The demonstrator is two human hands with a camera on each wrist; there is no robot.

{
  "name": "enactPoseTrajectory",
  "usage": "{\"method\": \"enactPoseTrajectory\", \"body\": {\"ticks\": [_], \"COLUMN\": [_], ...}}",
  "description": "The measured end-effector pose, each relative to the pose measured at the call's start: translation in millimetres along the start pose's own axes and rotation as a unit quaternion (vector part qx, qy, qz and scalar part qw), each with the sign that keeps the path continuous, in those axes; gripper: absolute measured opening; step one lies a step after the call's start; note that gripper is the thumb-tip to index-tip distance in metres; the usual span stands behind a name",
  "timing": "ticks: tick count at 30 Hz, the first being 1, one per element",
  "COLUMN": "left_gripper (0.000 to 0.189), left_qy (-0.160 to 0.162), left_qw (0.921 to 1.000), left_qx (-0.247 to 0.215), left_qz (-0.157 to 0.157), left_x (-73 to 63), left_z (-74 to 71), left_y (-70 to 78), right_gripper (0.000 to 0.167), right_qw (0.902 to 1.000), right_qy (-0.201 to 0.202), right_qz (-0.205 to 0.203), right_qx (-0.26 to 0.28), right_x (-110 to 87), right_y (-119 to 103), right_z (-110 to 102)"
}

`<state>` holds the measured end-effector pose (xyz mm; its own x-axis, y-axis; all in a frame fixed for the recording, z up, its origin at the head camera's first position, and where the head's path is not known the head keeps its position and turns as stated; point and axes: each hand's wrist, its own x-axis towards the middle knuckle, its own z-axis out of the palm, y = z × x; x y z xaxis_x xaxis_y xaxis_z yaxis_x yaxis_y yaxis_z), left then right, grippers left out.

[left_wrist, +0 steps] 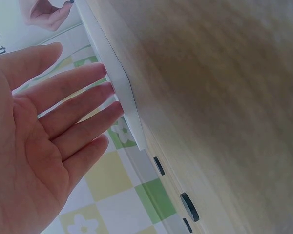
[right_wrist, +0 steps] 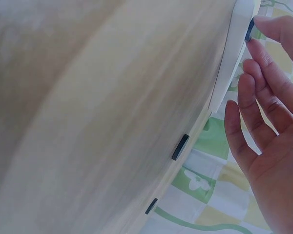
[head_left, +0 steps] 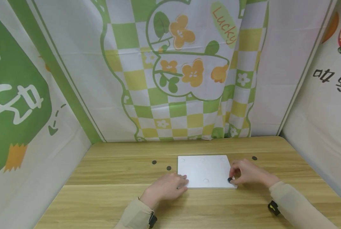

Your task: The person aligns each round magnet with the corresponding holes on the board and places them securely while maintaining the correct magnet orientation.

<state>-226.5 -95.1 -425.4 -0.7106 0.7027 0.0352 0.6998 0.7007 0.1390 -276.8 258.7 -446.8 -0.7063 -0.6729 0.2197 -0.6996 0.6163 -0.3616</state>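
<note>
A white rectangular board [head_left: 197, 171] with shallow round recesses lies flat on the table. My right hand [head_left: 249, 172] is at its near right corner, pinching a small black disc [head_left: 230, 180] between thumb and index finger. In the right wrist view that disc [right_wrist: 250, 29] stands tilted on edge right at the board's surface, the other fingers loosely bent away from it. At the board's left edge, my left hand [head_left: 167, 186] rests with its fingers extended. The left wrist view shows the fingertips [left_wrist: 116, 108] touching the board's side, with nothing in the palm.
Loose black discs lie on the wooden table [head_left: 116, 197]: one disc [head_left: 154, 162] and another disc [head_left: 169, 168] left of the board, and a disc [head_left: 254, 158] beyond the right hand. A patterned curtain [head_left: 187, 117] hangs behind the table, with printed cloth walls on both sides.
</note>
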Motion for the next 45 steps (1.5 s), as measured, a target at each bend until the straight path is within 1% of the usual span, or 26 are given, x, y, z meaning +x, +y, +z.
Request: {"method": "enactPoseTrajectory", "body": {"ticks": [17, 24, 31, 38, 45], "left_gripper": [0.033, 0.034, 0.034, 0.034, 0.034], "left_qy": [0.005, 0.005, 0.003, 0.006, 0.005], "left_qw": [1.0, 1.0, 1.0, 1.0, 1.0], "left_qx": [0.001, 0.002, -0.002, 0.003, 0.0], "left_qz": [-0.003, -0.005, -0.007, -0.001, 0.002], "left_x": [-1.1, 0.0, -0.2, -0.6, -0.6], "left_z": [-0.8, 3.6, 1.8, 0.5, 0.0], "left_y": [1.6, -0.8, 0.3, 0.7, 0.6], "right_gripper": [0.015, 0.013, 0.011, 0.01, 0.01], "right_qw": [0.9996, 0.9994, 0.9998, 0.9992, 0.9994], "right_qy": [-0.021, -0.026, -0.018, -0.029, -0.027], "right_qz": [0.021, 0.019, 0.007, 0.025, 0.021], "right_qx": [0.006, 0.011, 0.008, 0.012, 0.009], "right_x": [-1.1, -0.8, -1.1, 0.0, 0.4], "right_y": [-2.6, -4.9, -4.4, -4.5, -4.0], "right_z": [-3.2, -5.3, -4.0, -3.7, -3.6]}}
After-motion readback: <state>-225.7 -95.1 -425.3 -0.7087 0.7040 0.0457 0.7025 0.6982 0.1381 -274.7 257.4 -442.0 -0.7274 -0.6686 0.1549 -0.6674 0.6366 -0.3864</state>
